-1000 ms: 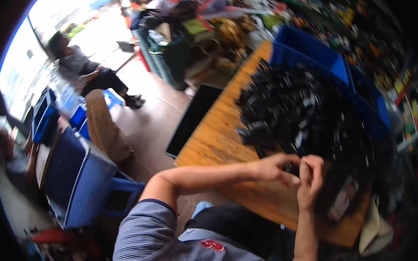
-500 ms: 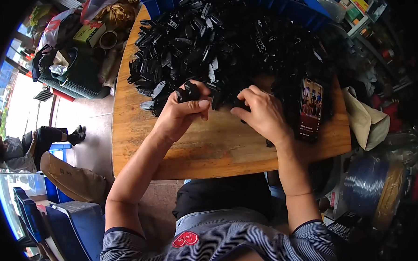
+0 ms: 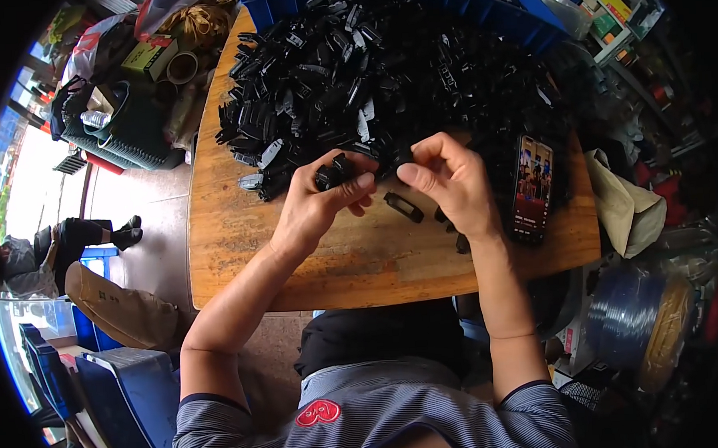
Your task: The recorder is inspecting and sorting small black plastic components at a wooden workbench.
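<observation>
My left hand (image 3: 304, 212) is closed around some small black plastic parts (image 3: 334, 172), which stick up between thumb and fingers. Just to the right, my right hand (image 3: 460, 189) has thumb and forefinger brought together around a small dark piece (image 3: 404, 156); its shape is hard to make out against the pile. On the wood between and below the hands lies a black oblong plastic frame (image 3: 404, 207) with an opening in its middle. Beyond both hands spreads a big heap of similar black plastic parts (image 3: 320, 69), a few showing grey faces.
A phone (image 3: 534, 186) with its screen lit lies at the right of the wooden table (image 3: 313, 270). Blue bins (image 3: 498, 14) line the far edge. Floor to the left holds a dark green basket (image 3: 134, 126), cardboard (image 3: 118, 302) and a seated person (image 3: 47, 245). Wrapped spools (image 3: 631, 316) stand at right.
My right hand has lifted away from the table and turned, fingers now pinched near the left hand. The oblong frame now shows on the wood. My left hand has shifted slightly right and nearer.
</observation>
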A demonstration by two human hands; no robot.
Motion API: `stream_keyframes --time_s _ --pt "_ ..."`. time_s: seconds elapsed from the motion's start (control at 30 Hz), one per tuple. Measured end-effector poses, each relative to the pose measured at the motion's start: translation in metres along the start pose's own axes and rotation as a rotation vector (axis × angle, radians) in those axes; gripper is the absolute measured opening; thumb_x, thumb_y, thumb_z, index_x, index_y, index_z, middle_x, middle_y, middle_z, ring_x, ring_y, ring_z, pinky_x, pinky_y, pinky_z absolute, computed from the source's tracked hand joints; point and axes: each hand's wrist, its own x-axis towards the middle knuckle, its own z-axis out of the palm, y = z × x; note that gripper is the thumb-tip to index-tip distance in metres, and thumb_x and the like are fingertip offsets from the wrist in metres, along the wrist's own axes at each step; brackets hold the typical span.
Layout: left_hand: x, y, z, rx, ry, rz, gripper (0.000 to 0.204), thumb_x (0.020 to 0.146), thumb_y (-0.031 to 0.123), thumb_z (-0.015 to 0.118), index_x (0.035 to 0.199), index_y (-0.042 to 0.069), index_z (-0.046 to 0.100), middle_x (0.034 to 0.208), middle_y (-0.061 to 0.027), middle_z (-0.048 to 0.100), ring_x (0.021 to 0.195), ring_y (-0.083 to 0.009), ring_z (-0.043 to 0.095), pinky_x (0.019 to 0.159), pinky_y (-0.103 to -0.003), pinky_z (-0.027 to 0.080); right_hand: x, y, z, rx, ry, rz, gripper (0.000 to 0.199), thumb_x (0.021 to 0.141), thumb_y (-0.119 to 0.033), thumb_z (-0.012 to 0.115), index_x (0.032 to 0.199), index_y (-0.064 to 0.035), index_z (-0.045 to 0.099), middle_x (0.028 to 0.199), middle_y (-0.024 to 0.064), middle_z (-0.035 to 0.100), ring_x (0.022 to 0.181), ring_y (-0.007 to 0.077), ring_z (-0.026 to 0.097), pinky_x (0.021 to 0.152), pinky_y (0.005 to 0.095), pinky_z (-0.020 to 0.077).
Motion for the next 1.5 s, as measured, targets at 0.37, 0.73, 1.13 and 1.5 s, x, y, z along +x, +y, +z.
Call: stream_keyframes --time_s 0.37,0.73,1.13,1.5 --pt "0.008 -0.014 -0.017 -0.696 -0.419 -0.261 0.030 0.086 0.019 0.058 0.103 -0.006 0.056 0.078 -0.0130 0.063 0.060 -0.0178 0.062 0.052 -0.024 0.052 -0.004 -0.018 0.000 -0.464 -0.054 0.046 0.025 0.077 -0.022 0.073 0.081 -0.0028 0.058 0.076 0.0004 0.058 0.065 0.0049 0.049 0.061 0.0204 0.0419" --pt "0.002 -0.009 -0.008 -0.184 -0.174 -0.078 0.031 0.076 0.008 0.070 0.102 -0.002 0.054 0.089 -0.0104 0.063 0.081 -0.0179 0.062 0.073 -0.029 0.051 -0.005 -0.007 -0.014 0.040 -0.162 0.081 0.036 0.077 -0.016 0.073 0.104 -0.0014 0.054 0.081 -0.0015 0.054 0.072 0.0064 0.053 0.065 0.0200 0.0439" --pt "-0.005 -0.004 -0.004 0.034 -0.108 -0.017 0.031 0.075 0.006 0.072 0.101 0.003 0.056 0.092 -0.0048 0.061 0.082 -0.0136 0.061 0.074 -0.025 0.050 -0.004 0.007 -0.004 0.387 -0.230 0.121 0.027 0.086 -0.022 0.062 0.104 -0.0044 0.054 0.076 -0.0023 0.053 0.066 0.0051 0.050 0.057 0.0214 0.0434" --pt "-0.005 0.006 -0.010 0.392 -0.153 0.418 0.031 0.073 0.019 0.075 0.095 0.001 0.059 0.082 -0.0064 0.060 0.073 -0.0135 0.056 0.065 -0.026 0.044 -0.005 0.003 0.004 0.550 -0.295 0.340 0.039 0.075 -0.032 0.074 0.099 -0.0080 0.054 0.067 -0.0043 0.052 0.050 0.0044 0.047 0.043 0.0166 0.0348"
